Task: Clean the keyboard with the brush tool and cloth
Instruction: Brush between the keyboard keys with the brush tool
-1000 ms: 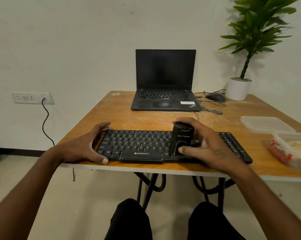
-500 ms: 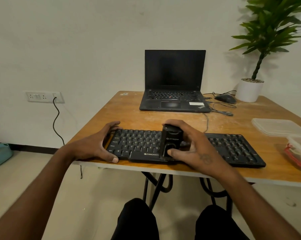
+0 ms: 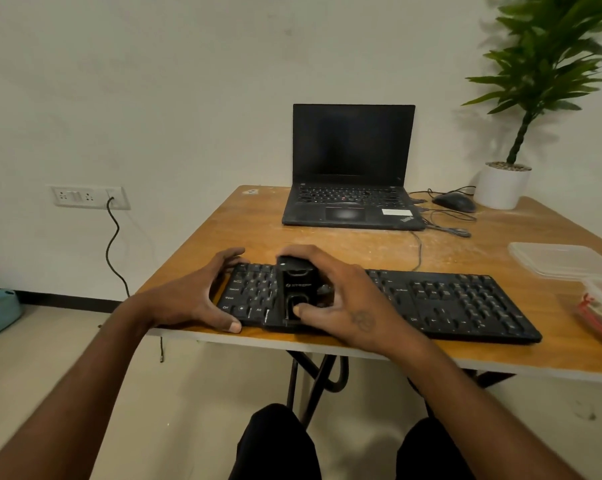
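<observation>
Brush tool (image 3: 296,289) further left along keyboard (image 3: 448,303).

You see: one keyboard (image 3: 448,303), one brush tool (image 3: 296,285), one laptop (image 3: 353,168), one mouse (image 3: 454,201), one potted plant (image 3: 521,133), two plastic containers (image 3: 562,259) (image 3: 601,306), two hands (image 3: 188,299) (image 3: 348,306).
</observation>
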Demonstrator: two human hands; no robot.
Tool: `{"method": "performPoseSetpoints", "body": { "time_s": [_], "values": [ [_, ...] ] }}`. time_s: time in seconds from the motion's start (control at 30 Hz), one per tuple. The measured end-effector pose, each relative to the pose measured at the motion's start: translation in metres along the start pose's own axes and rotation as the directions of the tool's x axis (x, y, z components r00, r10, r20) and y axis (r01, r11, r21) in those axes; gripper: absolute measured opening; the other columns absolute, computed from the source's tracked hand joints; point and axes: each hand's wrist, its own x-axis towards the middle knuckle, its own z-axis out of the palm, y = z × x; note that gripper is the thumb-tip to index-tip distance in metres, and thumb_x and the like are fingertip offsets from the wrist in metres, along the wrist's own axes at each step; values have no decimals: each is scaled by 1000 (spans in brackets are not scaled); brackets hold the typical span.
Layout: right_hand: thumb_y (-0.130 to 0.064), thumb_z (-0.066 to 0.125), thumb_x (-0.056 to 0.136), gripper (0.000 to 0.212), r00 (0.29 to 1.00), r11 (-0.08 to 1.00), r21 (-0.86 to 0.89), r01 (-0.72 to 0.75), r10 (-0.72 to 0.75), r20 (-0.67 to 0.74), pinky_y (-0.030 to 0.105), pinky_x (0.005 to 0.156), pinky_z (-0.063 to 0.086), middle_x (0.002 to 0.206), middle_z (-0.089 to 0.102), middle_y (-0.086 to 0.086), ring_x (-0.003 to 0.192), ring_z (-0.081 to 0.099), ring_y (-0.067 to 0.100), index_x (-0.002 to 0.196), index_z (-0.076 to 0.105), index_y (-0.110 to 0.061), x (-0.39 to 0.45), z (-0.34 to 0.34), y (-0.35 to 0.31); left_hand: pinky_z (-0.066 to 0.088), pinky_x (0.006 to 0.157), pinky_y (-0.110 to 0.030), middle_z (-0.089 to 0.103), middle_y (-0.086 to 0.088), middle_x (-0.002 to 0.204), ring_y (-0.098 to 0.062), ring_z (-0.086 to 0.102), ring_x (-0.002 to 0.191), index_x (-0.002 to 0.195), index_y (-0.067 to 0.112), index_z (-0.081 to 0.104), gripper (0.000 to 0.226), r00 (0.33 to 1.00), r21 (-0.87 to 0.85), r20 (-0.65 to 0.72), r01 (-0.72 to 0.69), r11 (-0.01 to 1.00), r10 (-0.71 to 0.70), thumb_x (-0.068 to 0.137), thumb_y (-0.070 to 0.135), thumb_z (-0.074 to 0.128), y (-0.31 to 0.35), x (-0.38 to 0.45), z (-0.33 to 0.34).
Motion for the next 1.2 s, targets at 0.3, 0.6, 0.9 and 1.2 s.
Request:
{"method": "performPoseSetpoints", "body": {
  "time_s": [0.3,0.6,0.9,1.2],
  "values": [
    [-11,75,85,66,998,999,-40,-16,14,-64,25,83,59,118,61,-18,109,62,5,138,47,-40,-9,-16,10,48,102,-14,34,25,156,1,44,138,154,63,8,134,999,3,2,-32,999,32,54,58,97,-6,3,0],
    [-16,72,84,67,998,996,-67,55,-55,-5,33,82,61,119,65,-10,104,65,9,138,44,-44,38,35,-5,49,106,-21,45,18,150,2,52,131,157,52,12,123,999,26,-6,-42,999,42,70,39,99,3,-1,3],
    [-12,72,80,68,997,997,-18,74,-74,-4,38,75,60,107,67,-8,92,67,12,135,47,-43,57,69,-14,51,88,-13,69,23,113,3,65,108,129,31,52,68,997,41,-19,-80,996,80,79,7,91,16,-8,6],
    [-12,73,85,66,1000,998,64,2,-1,-13,36,85,60,123,63,-10,109,63,8,138,46,-40,34,29,1,54,107,-29,46,16,148,-6,55,131,155,59,10,128,999,20,-14,-50,999,50,65,47,100,2,-5,1]
  ]
}}
